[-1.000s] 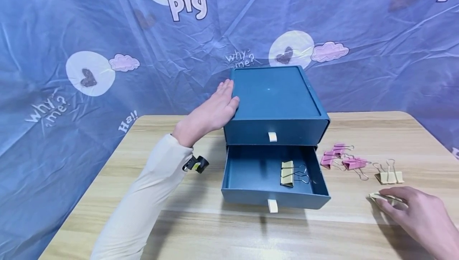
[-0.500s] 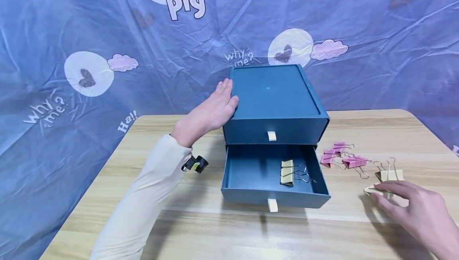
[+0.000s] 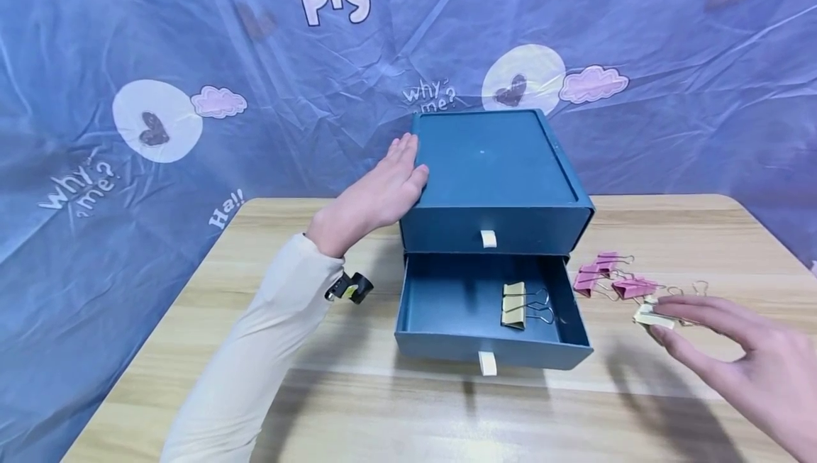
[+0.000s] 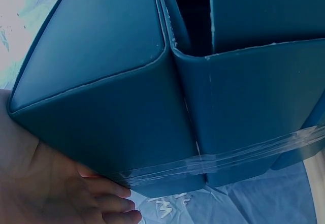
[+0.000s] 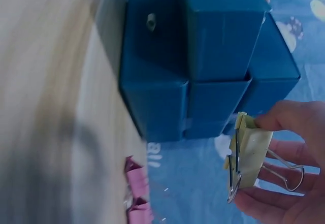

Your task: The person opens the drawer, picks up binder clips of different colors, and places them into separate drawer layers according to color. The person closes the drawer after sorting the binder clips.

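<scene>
My left hand [image 3: 376,197] rests with straight fingers against the upper left side of a blue drawer box [image 3: 494,162]. In the left wrist view its fingers [image 4: 109,201] touch the box's side wall. The lower drawer [image 3: 447,300] is pulled out, and a yellow binder clip [image 3: 513,305] lies in it toward the right. Right of the drawer, my right hand [image 3: 747,356] pinches another yellow binder clip [image 3: 652,315] between thumb and fingers, raised above the table. The right wrist view shows this held clip's wire handles. A further yellow clip on the table is mostly hidden behind the hand.
Several pink binder clips [image 3: 587,280] lie on the wooden table [image 3: 345,406] right of the box. The upper drawer with its white pull tab [image 3: 488,239] is closed. Clear tape [image 4: 203,163] runs along the box's side. A printed blue cloth [image 3: 306,94] hangs behind.
My right hand has lifted the yellow binder clip off the table and carried it slightly left and away from me. The left hand keeps its place on the box.
</scene>
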A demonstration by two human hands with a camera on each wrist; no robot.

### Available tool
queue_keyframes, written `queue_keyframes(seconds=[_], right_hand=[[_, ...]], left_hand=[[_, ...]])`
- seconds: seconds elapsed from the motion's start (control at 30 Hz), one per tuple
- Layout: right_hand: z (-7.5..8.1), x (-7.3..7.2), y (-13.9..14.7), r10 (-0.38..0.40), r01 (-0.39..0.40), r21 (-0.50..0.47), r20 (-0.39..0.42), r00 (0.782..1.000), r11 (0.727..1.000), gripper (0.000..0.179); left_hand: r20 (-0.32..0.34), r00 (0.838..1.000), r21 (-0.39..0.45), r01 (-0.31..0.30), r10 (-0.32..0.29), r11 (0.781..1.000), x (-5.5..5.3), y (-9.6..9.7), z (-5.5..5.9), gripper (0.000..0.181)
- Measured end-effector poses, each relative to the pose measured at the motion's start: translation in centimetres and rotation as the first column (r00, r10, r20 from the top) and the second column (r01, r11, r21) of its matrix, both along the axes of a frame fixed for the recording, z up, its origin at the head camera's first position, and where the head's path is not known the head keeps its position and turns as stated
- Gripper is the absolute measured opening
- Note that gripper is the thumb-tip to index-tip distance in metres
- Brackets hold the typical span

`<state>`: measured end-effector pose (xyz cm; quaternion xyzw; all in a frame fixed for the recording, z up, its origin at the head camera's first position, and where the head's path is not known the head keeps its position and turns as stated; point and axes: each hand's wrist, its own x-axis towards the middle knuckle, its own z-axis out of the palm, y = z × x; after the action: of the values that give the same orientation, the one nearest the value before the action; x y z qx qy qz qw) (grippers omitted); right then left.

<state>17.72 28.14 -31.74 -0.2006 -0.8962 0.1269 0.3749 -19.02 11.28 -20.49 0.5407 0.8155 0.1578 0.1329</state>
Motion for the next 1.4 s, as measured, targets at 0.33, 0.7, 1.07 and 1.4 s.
queue_keyframes(seconds=[0.33,0.7,1.07,1.4], right_hand=[[3.4,-1.9,-1.8,0.237,-0.226,0.089,-0.135,0.962,0.970,0.022],[-6.0,-2.2,5.9,0.523,-0.512,0.109,-0.193,0.830,0.852,0.060],[5.9,-9.5,-6.0,0.694,-0.675,0.179,-0.079,0.716,0.716,0.020],[5.3,-13.1,-6.7,0.650,-0.665,0.110,0.144,0.746,0.739,0.017]], left_hand=[[-0.001,1.000,-0.012,-0.012,0.012,1.000,-0.1,0.0,0.1,0.060],[-0.006,1.000,-0.013,-0.020,0.020,1.000,0.0,0.1,0.1,0.060],[-0.004,1.000,0.011,-0.010,0.010,1.000,0.1,0.2,0.2,0.060],[-0.016,1.000,0.007,-0.010,0.010,1.000,0.1,0.1,0.2,0.060]])
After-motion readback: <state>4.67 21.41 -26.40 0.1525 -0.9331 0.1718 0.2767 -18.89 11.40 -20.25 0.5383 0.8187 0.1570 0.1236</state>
